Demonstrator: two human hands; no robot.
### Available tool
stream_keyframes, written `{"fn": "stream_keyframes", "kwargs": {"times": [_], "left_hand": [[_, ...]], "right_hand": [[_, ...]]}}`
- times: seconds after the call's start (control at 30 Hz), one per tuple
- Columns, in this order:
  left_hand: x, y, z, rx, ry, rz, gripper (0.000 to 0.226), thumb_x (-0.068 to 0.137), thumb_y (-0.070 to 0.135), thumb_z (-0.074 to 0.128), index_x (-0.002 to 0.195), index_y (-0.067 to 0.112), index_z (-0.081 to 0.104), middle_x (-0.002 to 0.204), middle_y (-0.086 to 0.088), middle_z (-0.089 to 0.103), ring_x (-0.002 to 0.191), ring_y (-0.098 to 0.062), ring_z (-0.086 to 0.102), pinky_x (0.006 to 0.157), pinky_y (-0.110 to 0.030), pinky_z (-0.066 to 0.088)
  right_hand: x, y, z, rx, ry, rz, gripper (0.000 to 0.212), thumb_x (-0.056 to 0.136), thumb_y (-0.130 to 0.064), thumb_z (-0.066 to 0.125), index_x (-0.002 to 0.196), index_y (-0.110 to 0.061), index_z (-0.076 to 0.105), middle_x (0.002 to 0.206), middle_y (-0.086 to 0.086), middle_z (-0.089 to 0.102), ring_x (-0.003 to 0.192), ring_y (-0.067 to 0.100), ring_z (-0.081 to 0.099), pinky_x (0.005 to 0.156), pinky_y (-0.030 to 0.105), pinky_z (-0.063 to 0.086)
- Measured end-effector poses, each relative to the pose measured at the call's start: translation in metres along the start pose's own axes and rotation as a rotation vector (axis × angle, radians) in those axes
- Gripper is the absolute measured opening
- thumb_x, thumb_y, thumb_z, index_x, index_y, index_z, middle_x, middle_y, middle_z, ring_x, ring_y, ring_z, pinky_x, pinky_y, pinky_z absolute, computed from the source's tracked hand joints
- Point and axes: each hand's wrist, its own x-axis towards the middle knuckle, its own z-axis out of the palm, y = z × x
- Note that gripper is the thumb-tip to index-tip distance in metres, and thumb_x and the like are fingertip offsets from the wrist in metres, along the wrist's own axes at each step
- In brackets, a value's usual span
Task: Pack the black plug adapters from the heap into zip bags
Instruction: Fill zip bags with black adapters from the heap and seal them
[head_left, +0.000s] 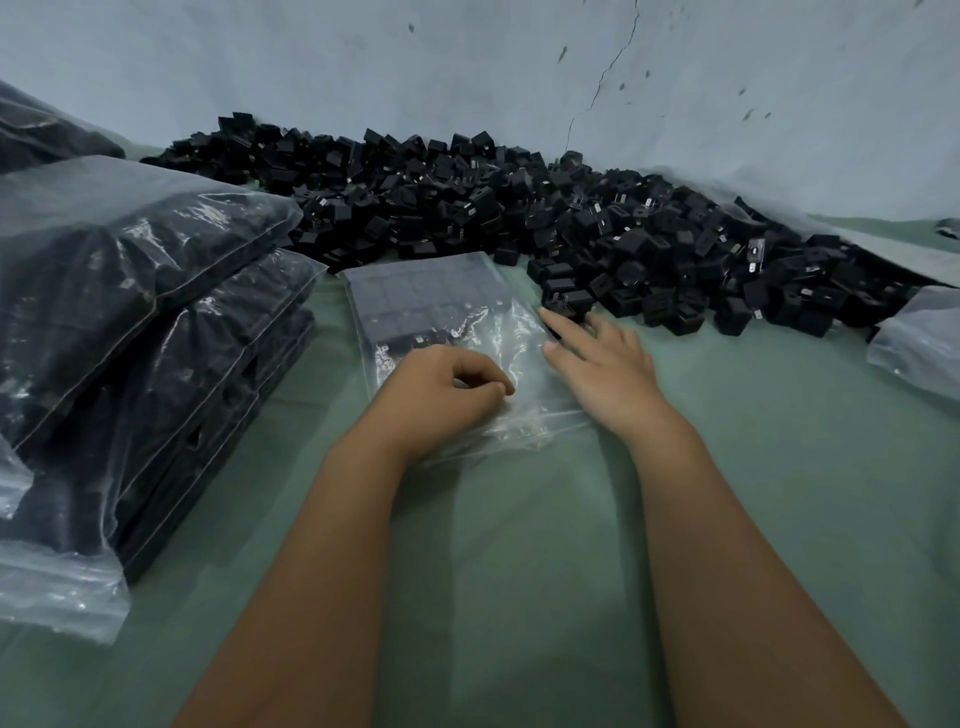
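- Counter (519, 545): a smooth, pale green sheet runs under your forearms, lightly creased, and meets a rough pale wall (467, 62) marked by a thin crack and dark specks.
- Heap (519, 218): beyond your fingertips, the black plug adapters lie in a long loose ridge against the foot of the wall; they are small, boxy, matte blocks, some showing a metal prong.
- Zip bag (441, 312): between your two hands, a clear, glossy, crinkled bag lies flat on the counter; its far half holds adapters set in neat rows, while the near half under your fingers is wrinkled film.
- Left hand (441, 389): your fingers are curled in on the near part of the bag, thumb and forefinger meeting on the plastic and pinching it.
- Right hand (602, 358): your fingers are spread and straight, holding nothing; the forefinger reaches out to one adapter (563, 304) at the near edge of the heap, just beyond the bag's right edge, and the thumb rests at that edge.
- Filled bags (156, 322): well to the left of your left fingers, a stack of bulging clear bags packed dark with adapters slumps on the counter, the film shiny and folded.
- Another clear bag (919, 348): far to the right of your right fingers, just beside the heap's end; you cannot tell its contents.
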Motion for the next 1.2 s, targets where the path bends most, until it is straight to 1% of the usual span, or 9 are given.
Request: {"fn": "stream_keyframes", "kwargs": {"times": [0.17, 0.33, 0.43, 0.53, 0.67, 0.77, 0.93, 1.07, 1.2], "left_hand": [[0.001, -0.003, 0.002, -0.043, -0.004, 0.001, 0.016, 0.087, 0.017, 0.067, 0.082, 0.027, 0.077, 0.080, 0.017, 0.072, 0.074, 0.007, 0.064, 0.069, -0.011, 0.046], [0.001, -0.004, 0.000, -0.068, -0.086, 0.035, 0.017, 0.080, 0.048, 0.072, 0.085, 0.032, 0.074, 0.091, 0.011, 0.069, 0.084, -0.004, 0.065, 0.076, -0.023, 0.051], [0.000, -0.003, -0.002, 0.018, -0.175, 0.060, 0.035, 0.065, 0.062, 0.074, 0.093, 0.041, 0.069, 0.099, 0.013, 0.063, 0.095, -0.006, 0.060, 0.087, -0.028, 0.051], [0.001, -0.002, -0.001, 0.095, -0.141, 0.096, 0.024, 0.071, 0.045, 0.082, 0.091, 0.040, 0.070, 0.100, 0.013, 0.063, 0.097, -0.004, 0.059, 0.090, -0.029, 0.051], [-0.003, -0.001, 0.000, 0.078, -0.045, 0.096, 0.006, 0.081, 0.028, 0.077, 0.083, 0.033, 0.074, 0.090, 0.013, 0.067, 0.087, 0.000, 0.061, 0.078, -0.013, 0.046], [-0.005, 0.001, 0.001, 0.042, -0.033, 0.066, 0.008, 0.084, 0.022, 0.074, 0.083, 0.030, 0.074, 0.088, 0.009, 0.068, 0.080, -0.003, 0.063, 0.073, -0.013, 0.046], [-0.006, 0.003, -0.001, -0.046, 0.010, 0.028, 0.009, 0.082, 0.017, 0.065, 0.082, 0.015, 0.074, 0.077, -0.006, 0.071, 0.065, -0.011, 0.061, 0.065, -0.034, 0.055], [-0.002, -0.006, -0.003, -0.089, 0.134, 0.037, 0.014, 0.086, 0.009, 0.062, 0.073, 0.007, 0.069, 0.070, -0.017, 0.064, 0.061, -0.014, 0.050, 0.063, -0.034, 0.044], [0.002, -0.009, -0.005, -0.201, 0.213, 0.015, 0.014, 0.089, 0.010, 0.065, 0.078, 0.011, 0.073, 0.079, -0.019, 0.068, 0.070, -0.016, 0.056, 0.070, -0.036, 0.047]], "right_hand": [[0.004, 0.002, 0.002, -0.143, -0.052, 0.009, 0.049, 0.092, -0.057, 0.014, 0.142, -0.058, 0.012, 0.157, -0.013, 0.016, 0.139, 0.013, 0.013, 0.108, 0.034, 0.010], [-0.005, 0.001, -0.002, 0.362, 0.249, -0.049, 0.034, 0.089, -0.047, 0.049, 0.123, -0.045, 0.054, 0.125, -0.016, 0.054, 0.124, 0.012, 0.042, 0.105, 0.031, 0.033], [-0.012, -0.004, -0.008, 0.467, 0.497, 0.015, 0.012, 0.081, -0.039, 0.062, 0.090, -0.035, 0.054, 0.088, -0.011, 0.060, 0.088, 0.015, 0.057, 0.074, 0.034, 0.050], [-0.021, -0.008, -0.009, 0.437, 0.674, 0.103, 0.034, 0.075, -0.038, 0.069, 0.087, -0.031, 0.037, 0.075, -0.012, 0.053, 0.068, 0.008, 0.054, 0.056, 0.026, 0.039], [-0.037, -0.021, -0.008, 0.306, 0.746, 0.047, 0.044, 0.076, -0.029, 0.071, 0.116, -0.032, 0.053, 0.089, -0.022, 0.051, 0.089, 0.007, 0.047, 0.077, 0.022, 0.040], [-0.052, -0.038, -0.002, 0.086, 0.838, -0.142, 0.030, 0.079, -0.023, 0.068, 0.108, -0.018, 0.065, 0.096, -0.005, 0.059, 0.091, 0.015, 0.043, 0.079, 0.025, 0.038], [-0.071, -0.070, 0.015, 0.054, 0.733, -0.490, 0.025, 0.076, -0.023, 0.063, 0.098, -0.012, 0.059, 0.094, 0.003, 0.054, 0.082, 0.016, 0.048, 0.068, 0.018, 0.035], [-0.070, -0.072, 0.017, 0.071, 0.551, -0.518, 0.023, 0.076, -0.026, 0.059, 0.096, -0.015, 0.058, 0.092, -0.003, 0.053, 0.072, 0.012, 0.050, 0.058, 0.020, 0.038], [-0.065, -0.068, 0.016, -0.064, 0.499, -0.493, 0.018, 0.076, -0.024, 0.062, 0.092, -0.017, 0.064, 0.085, -0.004, 0.060, 0.076, 0.016, 0.052, 0.070, 0.024, 0.038]]}}
